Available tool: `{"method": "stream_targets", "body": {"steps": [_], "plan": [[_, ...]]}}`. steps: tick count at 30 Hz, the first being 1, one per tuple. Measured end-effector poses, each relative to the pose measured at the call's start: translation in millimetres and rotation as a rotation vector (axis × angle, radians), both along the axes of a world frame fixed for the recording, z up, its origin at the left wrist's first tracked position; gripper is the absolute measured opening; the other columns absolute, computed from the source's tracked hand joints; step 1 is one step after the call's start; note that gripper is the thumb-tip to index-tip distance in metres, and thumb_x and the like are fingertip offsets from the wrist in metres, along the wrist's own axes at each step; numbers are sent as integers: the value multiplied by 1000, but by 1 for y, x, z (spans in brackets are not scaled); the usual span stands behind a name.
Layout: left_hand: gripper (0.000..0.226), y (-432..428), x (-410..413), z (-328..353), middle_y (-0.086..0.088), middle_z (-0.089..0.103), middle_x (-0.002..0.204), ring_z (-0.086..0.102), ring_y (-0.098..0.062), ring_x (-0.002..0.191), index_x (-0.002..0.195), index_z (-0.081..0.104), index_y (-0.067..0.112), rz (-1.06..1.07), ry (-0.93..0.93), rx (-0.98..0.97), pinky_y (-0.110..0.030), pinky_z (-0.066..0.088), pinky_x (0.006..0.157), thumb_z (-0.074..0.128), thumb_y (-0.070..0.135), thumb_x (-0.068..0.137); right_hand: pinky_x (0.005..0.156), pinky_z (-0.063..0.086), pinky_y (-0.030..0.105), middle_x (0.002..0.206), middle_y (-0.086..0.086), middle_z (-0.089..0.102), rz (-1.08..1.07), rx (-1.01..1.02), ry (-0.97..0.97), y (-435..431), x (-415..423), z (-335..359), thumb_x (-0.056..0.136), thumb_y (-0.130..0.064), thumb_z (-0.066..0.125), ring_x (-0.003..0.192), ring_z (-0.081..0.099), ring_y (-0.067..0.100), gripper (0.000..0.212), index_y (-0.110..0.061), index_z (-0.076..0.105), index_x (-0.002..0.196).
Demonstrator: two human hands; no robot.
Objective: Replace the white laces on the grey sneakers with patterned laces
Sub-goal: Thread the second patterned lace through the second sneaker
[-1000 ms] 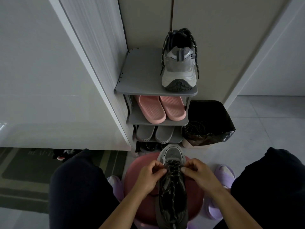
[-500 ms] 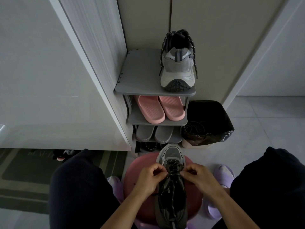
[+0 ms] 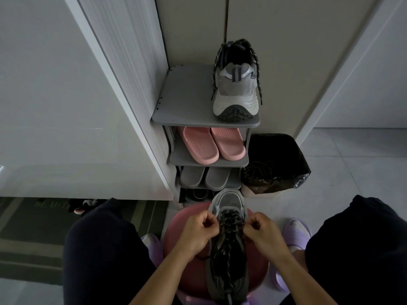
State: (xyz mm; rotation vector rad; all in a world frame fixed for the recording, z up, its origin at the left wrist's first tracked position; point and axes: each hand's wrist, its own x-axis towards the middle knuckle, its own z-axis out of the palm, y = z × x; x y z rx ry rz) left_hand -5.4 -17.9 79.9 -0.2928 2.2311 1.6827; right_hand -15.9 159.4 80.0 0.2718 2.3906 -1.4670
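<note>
- Head view: the left hand [image 3: 197, 233] and the right hand [image 3: 265, 235] sit close together, one on either side of a grey sneaker [image 3: 229, 200].
- That sneaker lies between the two hands on a pink stool [image 3: 182, 213], with its toe pointing away from them and its heel running back between the forearms.
- The left hand's fingers are curled tight, thumb against forefinger, pinching the dark patterned lace [image 3: 230, 221] at the sneaker's left edge.
- The right hand is curled the same way and pinches the lace at the right edge, level with the left hand.
- The lace crosses the tongue between the two sets of fingertips.
- Well beyond the hands, a second grey sneaker [image 3: 235, 93] stands heel-first on the top of a grey shoe rack [image 3: 187, 102], and dark speckled laces hang down its sides.
- Under it, closer to the hands, are pink slippers [image 3: 211, 146] and, a shelf lower, grey slippers [image 3: 204, 178].
- Beyond the right hand, a black bag [image 3: 277, 150] stands on the floor beside the rack.
- A purple slipper [image 3: 297, 232] lies just outside the right hand.
</note>
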Motion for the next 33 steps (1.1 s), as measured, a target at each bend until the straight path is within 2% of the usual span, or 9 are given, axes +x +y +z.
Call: {"method": "stream_targets", "body": {"steps": [3,6,10,13,16,22,24,28,33], "plan": [[18,-1,-3,-2,5,57,70,51,-8,68,71,57,19,-2,-40,25,-21,43,69,61,6,83,58,48,23,60,4,62,-44,-187,-78,1,0,1,81,2,62,57,58,13,16,-8,57,70],[12,-2,-1,-5,6,59,74,53,-7,71,77,58,20,-29,-20,-15,-20,44,70,63,12,85,66,49,28,69,7,65,-6,-304,-170,4,3,-1,82,-3,65,67,59,17,6,-7,63,79],[18,1,5,-5,12,56,71,50,-2,67,76,56,27,-92,38,-72,-14,41,66,60,13,88,60,43,24,62,2,59,-37,-277,-146,-1,5,-6,83,-1,63,59,52,12,9,-6,63,75],[22,5,9,-3,10,52,66,45,-1,60,70,53,21,22,48,-26,-11,38,59,58,8,87,58,43,25,63,7,58,-82,-271,-130,-7,7,-5,85,2,54,61,52,16,9,5,59,78],[22,8,9,-5,7,48,64,42,-6,61,68,52,17,139,8,46,-11,36,56,58,4,84,54,45,22,60,6,57,-116,-270,-121,-8,7,-4,84,4,52,59,53,16,16,-3,55,70],[15,7,10,-6,5,54,71,49,-4,67,75,55,17,91,-12,88,-9,41,63,60,8,87,65,51,27,73,14,62,-73,-345,-158,1,4,-3,85,0,59,66,59,19,6,6,59,84],[11,7,10,-6,6,59,78,54,-2,73,80,58,19,74,-7,77,-8,43,67,62,11,86,70,51,30,77,14,64,-46,-358,-163,2,5,-3,84,-3,62,71,60,21,7,3,62,87],[14,10,9,-3,6,60,78,56,-3,74,80,58,22,60,39,17,-8,44,67,63,11,86,60,50,16,69,5,65,-34,-378,-156,-2,5,-1,84,-2,62,62,60,9,5,-6,63,81],[17,13,9,-1,7,58,71,53,-1,66,76,56,21,99,58,0,-10,43,64,60,9,88,57,48,14,68,3,64,-45,-381,-155,-2,5,-1,86,-2,59,58,59,7,10,-8,63,79]]}}
